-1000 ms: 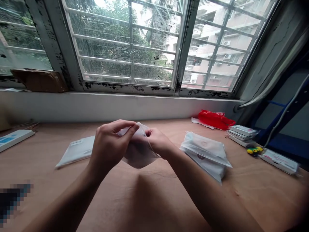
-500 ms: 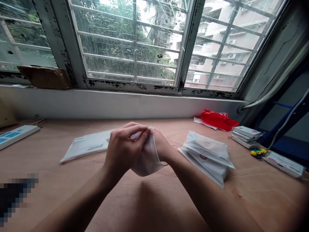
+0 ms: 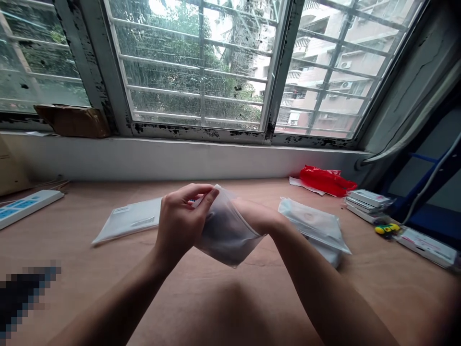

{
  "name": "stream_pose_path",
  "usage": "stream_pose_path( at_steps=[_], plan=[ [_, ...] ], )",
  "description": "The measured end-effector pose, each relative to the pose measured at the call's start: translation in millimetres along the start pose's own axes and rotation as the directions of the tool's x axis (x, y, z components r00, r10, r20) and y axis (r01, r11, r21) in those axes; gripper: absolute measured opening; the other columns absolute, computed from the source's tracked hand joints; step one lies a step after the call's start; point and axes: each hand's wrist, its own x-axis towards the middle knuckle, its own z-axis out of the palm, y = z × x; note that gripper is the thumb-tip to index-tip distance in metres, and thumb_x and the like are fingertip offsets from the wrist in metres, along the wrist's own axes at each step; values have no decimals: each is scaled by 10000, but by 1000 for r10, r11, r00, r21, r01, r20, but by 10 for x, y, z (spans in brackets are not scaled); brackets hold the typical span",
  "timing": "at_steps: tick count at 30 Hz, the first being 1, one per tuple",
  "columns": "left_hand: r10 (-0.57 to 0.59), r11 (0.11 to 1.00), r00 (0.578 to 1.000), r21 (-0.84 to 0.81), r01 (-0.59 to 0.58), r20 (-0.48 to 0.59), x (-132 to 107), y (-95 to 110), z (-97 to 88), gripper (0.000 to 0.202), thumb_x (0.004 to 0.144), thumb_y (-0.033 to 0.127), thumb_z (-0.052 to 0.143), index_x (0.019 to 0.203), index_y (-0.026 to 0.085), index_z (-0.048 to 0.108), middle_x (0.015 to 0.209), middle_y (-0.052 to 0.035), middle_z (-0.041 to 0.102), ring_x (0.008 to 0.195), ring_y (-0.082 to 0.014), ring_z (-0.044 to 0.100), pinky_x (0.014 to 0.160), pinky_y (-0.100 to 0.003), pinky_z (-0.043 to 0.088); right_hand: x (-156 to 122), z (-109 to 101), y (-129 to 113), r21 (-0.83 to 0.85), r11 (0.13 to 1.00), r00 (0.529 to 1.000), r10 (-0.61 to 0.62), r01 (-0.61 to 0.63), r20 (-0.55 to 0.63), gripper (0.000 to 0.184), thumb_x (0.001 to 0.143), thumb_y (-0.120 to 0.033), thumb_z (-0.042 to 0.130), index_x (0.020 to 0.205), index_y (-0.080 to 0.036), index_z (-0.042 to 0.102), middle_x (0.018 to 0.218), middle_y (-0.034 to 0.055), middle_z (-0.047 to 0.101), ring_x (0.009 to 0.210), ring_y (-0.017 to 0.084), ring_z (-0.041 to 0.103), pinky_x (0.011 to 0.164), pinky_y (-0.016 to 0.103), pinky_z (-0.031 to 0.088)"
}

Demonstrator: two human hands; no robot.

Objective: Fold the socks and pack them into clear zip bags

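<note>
Pinching pouch (image 3: 230, 238), left hand (image 3: 178, 223) curled

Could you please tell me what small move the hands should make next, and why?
Probably slide the left hand, pinching, along the top edge of the bag toward the right hand: both hands hold it above the table, left fingers pinching its top corner.

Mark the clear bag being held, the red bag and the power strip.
clear bag (image 3: 230, 238), head view, middle of its translucent side.
red bag (image 3: 326, 180), head view, middle of the crumpled plastic.
power strip (image 3: 29, 205), head view, white top face.
</note>
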Motion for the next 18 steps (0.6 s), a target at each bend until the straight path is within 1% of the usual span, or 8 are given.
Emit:
stream_pose_path(
  at_steps=[4, 8, 10, 12, 14, 16, 17, 18],
  plan=[
    [-17, 999, 999, 45, 15, 31, 8, -65, -3, 230, 810, 419, 673, 843, 214, 772, 727, -10, 754, 648, -172, 685, 487, -206, 475, 50, 65, -56, -81, 996, 997, -33, 38, 66, 66, 780, -267, 668, 771, -206, 693, 698, 2, 656, 695, 169, 554, 601, 254, 416],
    [-67, 997, 996, -34, 69, 67, 75, -110, -45, 241, 816, 417, 657, 822, 193, 743, 709, -16, 738, 632, -170, 674, 490, -207, 472, 22, -59, -147, -152, 986, 988, -45, 67, 145, 186, 836, -335, 616, 754, -181, 682, 681, -4, 636, 628, 141, 531, 565, 247, 389],
    [-92, 991, 993, -88, 98, 75, 106, -108, -72, 252, 816, 418, 658, 809, 175, 724, 684, -20, 721, 610, -166, 660, 489, -207, 466, -13, -168, -193, -111, 992, 998, -64, 64, 4, 325, 911, -401, 519, 748, -165, 671, 649, -4, 607, 622, 134, 537, 579, 242, 400],
    [-106, 986, 991, -119, 115, 76, 124, -95, -96, 269, 819, 429, 658, 799, 164, 704, 655, -19, 697, 585, -160, 641, 481, -208, 453, -55, -268, -230, -78, 994, 977, -94, 81, -191, 381, 935, -464, 486, 817, -160, 682, 752, 22, 644, 722, 152, 588, 662, 254, 445],
    [-109, 984, 991, -133, 118, 73, 131, -82, -116, 275, 824, 435, 658, 788, 164, 686, 639, -11, 675, 568, -151, 624, 475, -206, 435, -95, -337, -249, -121, 988, 959, -126, 98, -252, 421, 822, -535, 652, 1052, -184, 680, 1037, 68, 672, 956, 206, 609, 812, 296, 469],
    [-106, 982, 992, -148, 115, 64, 137, -76, -133, 267, 831, 430, 660, 782, 168, 674, 633, 3, 658, 551, -136, 603, 473, -203, 418, -120, -370, -235, -193, 979, 979, -103, 68, -178, 781, 618, -512, 836, 1302, -247, 569, 1253, 81, 608, 1117, 247, 558, 899, 331, 452],
    [-105, 981, 993, -159, 112, 55, 143, -78, -141, 261, 832, 426, 663, 784, 170, 672, 625, 12, 647, 537, -127, 586, 468, -201, 407, -122, -377, -214, -207, 978, 989, -57, 28, -134, 887, 569, -472, 871, 1358, -269, 521, 1252, 75, 609, 1099, 246, 564, 879, 330, 457],
    [-104, 979, 994, -171, 109, 43, 151, -83, -150, 253, 830, 422, 669, 789, 173, 673, 615, 20, 635, 524, -119, 568, 462, -199, 395, -117, -380, -186, -200, 980, 995, 1, -20, -97, 851, 582, -436, 867, 1346, -267, 534, 1168, 63, 643, 1012, 228, 589, 814, 313, 466]
  ],
)
